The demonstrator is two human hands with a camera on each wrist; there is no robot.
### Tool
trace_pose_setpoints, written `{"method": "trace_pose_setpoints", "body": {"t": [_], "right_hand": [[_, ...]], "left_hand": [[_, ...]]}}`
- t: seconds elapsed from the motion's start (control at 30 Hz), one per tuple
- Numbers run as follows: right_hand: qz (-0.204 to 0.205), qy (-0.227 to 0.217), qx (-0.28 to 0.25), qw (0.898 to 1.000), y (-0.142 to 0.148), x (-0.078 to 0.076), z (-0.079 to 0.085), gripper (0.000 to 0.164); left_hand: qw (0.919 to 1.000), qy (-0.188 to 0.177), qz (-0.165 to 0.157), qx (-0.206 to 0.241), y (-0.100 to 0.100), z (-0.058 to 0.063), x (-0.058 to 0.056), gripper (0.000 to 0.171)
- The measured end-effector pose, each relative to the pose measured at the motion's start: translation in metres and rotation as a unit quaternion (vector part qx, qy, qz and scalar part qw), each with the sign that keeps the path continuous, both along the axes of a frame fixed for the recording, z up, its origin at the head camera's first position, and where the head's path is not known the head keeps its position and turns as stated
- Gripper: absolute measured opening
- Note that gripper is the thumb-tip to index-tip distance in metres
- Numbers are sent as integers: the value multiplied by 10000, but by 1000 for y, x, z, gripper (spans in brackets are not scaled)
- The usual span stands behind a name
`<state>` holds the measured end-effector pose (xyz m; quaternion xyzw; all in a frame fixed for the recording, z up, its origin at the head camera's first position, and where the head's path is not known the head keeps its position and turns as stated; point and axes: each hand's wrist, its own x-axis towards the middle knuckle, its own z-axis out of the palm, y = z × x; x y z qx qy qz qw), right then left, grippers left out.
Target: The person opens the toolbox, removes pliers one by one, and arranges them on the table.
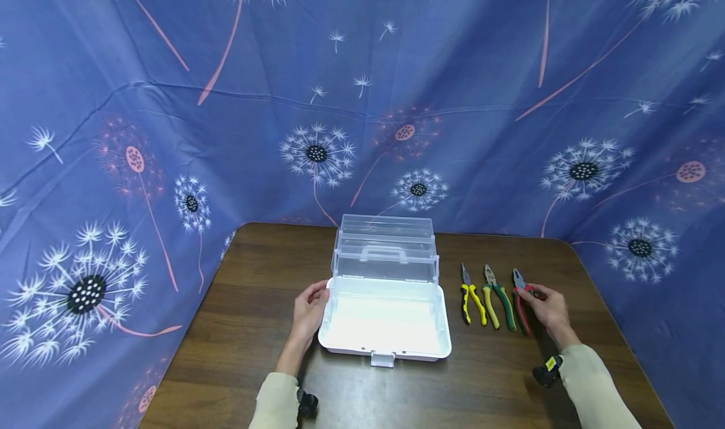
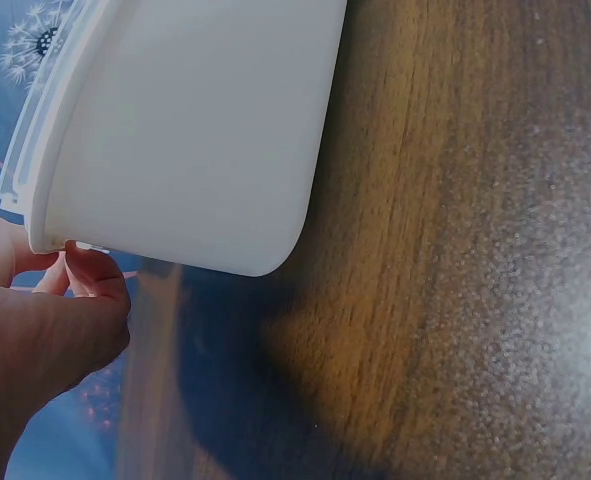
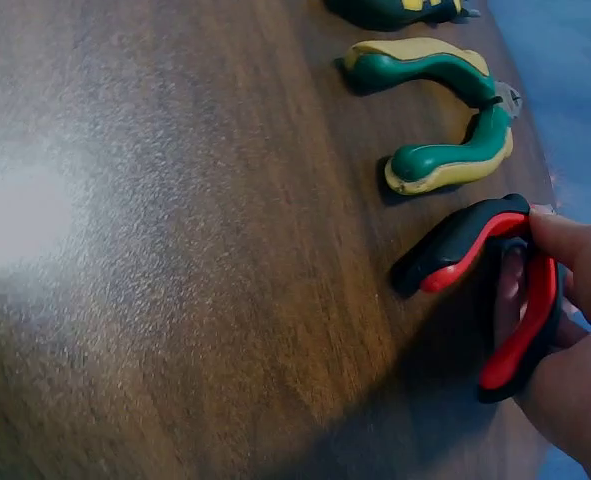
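Observation:
A white plastic toolbox [image 1: 387,322] lies open on the table, its clear lid [image 1: 385,268] tipped up at the back. My left hand [image 1: 308,309] pinches the box's left rim near the back corner, thumb and fingers closed at the edge in the left wrist view. To the right, my right hand [image 1: 548,309] grips pliers with red and black handles [image 3: 475,240], thumb and fingers around them near the joint. Their handles are spread. Beside them lie green and yellow combination pliers [image 1: 505,303], then yellow and black long-nose pliers [image 1: 465,300].
The brown wooden table [image 1: 255,290] ends at a blue dandelion-print cloth [image 1: 362,152] hanging behind and at the sides. A white latch [image 1: 382,359] sticks out from the toolbox's front edge.

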<state>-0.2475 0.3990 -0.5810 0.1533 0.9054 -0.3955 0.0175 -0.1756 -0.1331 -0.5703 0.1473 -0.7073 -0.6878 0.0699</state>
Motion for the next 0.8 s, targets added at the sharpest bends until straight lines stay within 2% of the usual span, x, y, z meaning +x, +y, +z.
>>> {"method": "trace_pose_setpoints", "body": {"t": [0.13, 0.3, 0.5, 0.7, 0.8], "right_hand": [[-5, 47, 252, 9997, -4, 2, 0, 58], [-234, 3, 268, 9994, -9, 6, -3, 56], [-346, 258, 306, 9986, -11, 9, -3, 46], [-541, 405, 204, 9975, -11, 11, -1, 39], [-758, 492, -55, 9959, -14, 11, -1, 36]], "left_hand": [[10000, 59, -28, -25, 0, 0, 0, 30], [10000, -20, -7, 2, 0, 1, -1, 30], [10000, 28, -35, 10, 2, 0, -3, 30], [9999, -137, 6, 90, 0, -2, -6, 31], [9996, -225, 102, 155, -4, 0, -6, 30]]}}
